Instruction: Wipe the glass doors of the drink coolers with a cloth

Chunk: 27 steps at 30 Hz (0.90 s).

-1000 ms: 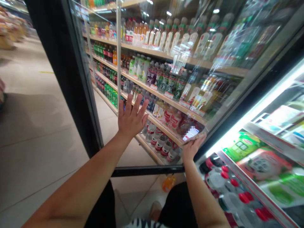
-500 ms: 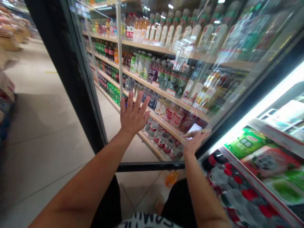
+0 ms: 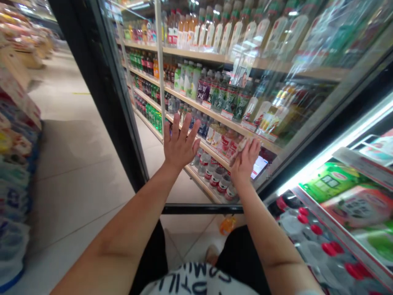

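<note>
A tall glass door (image 3: 211, 180) with a dark frame stands in front of me. My left hand (image 3: 180, 147) lies flat against its glass, fingers spread and holding nothing. To the right of it, my right hand (image 3: 247, 159) presses a crumpled greyish-beige cloth (image 3: 237, 153) to the glass. Only the cloth's left edge shows; the rest is under the palm. Just right of that hand is a small lit screen (image 3: 259, 166); whether it is behind the glass or a reflection, I cannot tell.
Through the glass, shelves (image 3: 199, 104) hold rows of drink bottles. At right, a lit cooler shelf (image 3: 331, 221) carries green and pink packs, with red-capped bottles (image 3: 316, 229) below. Stacked goods (image 3: 15, 196) stand left on the tiled floor (image 3: 76, 164). Something orange (image 3: 227, 225) is near my legs.
My right hand has moved left and up across the glass with the cloth, and the lit screen now shows to its right. My left hand stays flat on the glass. The view has shifted slightly.
</note>
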Available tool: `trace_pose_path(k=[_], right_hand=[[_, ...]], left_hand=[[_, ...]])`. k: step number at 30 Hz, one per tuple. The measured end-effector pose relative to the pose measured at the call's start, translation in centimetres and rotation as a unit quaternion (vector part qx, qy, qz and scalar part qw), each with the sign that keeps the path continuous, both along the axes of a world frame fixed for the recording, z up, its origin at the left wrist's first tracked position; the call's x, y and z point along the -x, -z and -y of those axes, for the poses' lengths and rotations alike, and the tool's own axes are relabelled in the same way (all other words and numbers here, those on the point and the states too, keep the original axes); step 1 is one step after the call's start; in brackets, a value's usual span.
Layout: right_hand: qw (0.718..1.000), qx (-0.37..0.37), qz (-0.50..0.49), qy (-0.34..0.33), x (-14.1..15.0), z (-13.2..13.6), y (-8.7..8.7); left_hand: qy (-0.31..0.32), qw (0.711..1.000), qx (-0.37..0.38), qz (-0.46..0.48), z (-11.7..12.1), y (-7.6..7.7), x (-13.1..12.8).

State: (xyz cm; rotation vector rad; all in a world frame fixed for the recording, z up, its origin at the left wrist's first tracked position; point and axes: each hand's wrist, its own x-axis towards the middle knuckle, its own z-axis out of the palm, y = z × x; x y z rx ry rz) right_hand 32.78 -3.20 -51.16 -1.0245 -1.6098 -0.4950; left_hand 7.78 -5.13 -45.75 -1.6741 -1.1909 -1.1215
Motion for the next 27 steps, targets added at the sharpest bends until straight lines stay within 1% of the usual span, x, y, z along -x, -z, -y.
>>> trace_pose_path(k=[1,2,3,4,5,6,8,9,10,11,15,16,17,18,21,22,23,24,27], right_hand=[[1.0,-0.022,-0.002,0.001,0.0,-0.4,-1.3],[0.999,-0.036,0.0,0.001,0.1,-0.7,-2.1],[0.999,-0.043,0.008,0.001,0.3,-0.7,-2.1],[0.999,-0.041,0.024,-0.001,0.6,-0.4,-1.4],[0.999,-0.03,0.043,-0.004,1.0,0.1,-0.2],[0.997,-0.011,0.073,-0.008,1.4,0.7,1.4],[0.993,0.002,0.112,-0.027,2.5,1.8,4.4],[0.992,0.004,0.123,-0.033,3.0,2.2,5.3],[0.991,0.003,0.125,-0.035,3.5,2.3,5.5],[0.992,0.0,0.123,-0.034,4.0,2.2,5.1],[0.996,-0.024,0.089,-0.021,5.5,0.9,0.8],[0.996,-0.033,0.083,-0.018,5.9,0.7,0.2],[0.996,-0.041,0.082,-0.016,6.2,0.7,0.2],[0.995,-0.047,0.084,-0.016,6.5,1.0,0.6],[0.993,-0.052,0.106,-0.02,7.4,2.1,2.6],[0.992,-0.051,0.112,-0.022,7.7,2.4,2.9],[0.992,-0.049,0.114,-0.023,8.0,2.6,2.7],[0.992,-0.046,0.112,-0.023,8.3,2.6,2.0],[0.995,-0.034,0.089,-0.023,9.0,1.9,-1.4]], left_hand=[[-0.002,1.0,-0.004,-0.003,0.0,0.0,0.0],[-0.002,1.0,-0.004,-0.004,0.1,0.0,0.0],[0.0,1.0,0.0,-0.003,0.1,-0.1,0.0],[0.003,1.0,0.006,0.0,0.2,-0.1,-0.1],[0.005,1.0,0.013,0.005,0.3,-0.1,-0.1],[0.009,1.0,0.018,0.009,0.3,-0.1,-0.2],[0.015,1.0,0.023,0.014,0.4,0.0,-0.2],[0.018,0.999,0.022,0.016,0.5,0.0,-0.2],[0.021,0.999,0.02,0.017,0.4,0.0,-0.2],[0.025,0.999,0.019,0.017,0.4,0.0,-0.2],[0.039,0.999,0.026,0.025,0.1,0.1,0.1],[0.043,0.998,0.029,0.027,0.1,0.1,0.1],[0.046,0.998,0.03,0.028,0.1,0.1,0.1],[0.047,0.998,0.028,0.028,0.1,0.1,0.1],[0.042,0.999,0.006,0.014,0.2,0.2,0.1],[0.041,0.999,0.002,0.011,0.2,0.2,0.1],[0.042,0.999,0.002,0.011,0.2,0.3,0.1],[0.045,0.999,0.006,0.013,0.1,0.3,0.1],[0.046,0.999,0.013,0.018,0.0,0.3,0.2]])
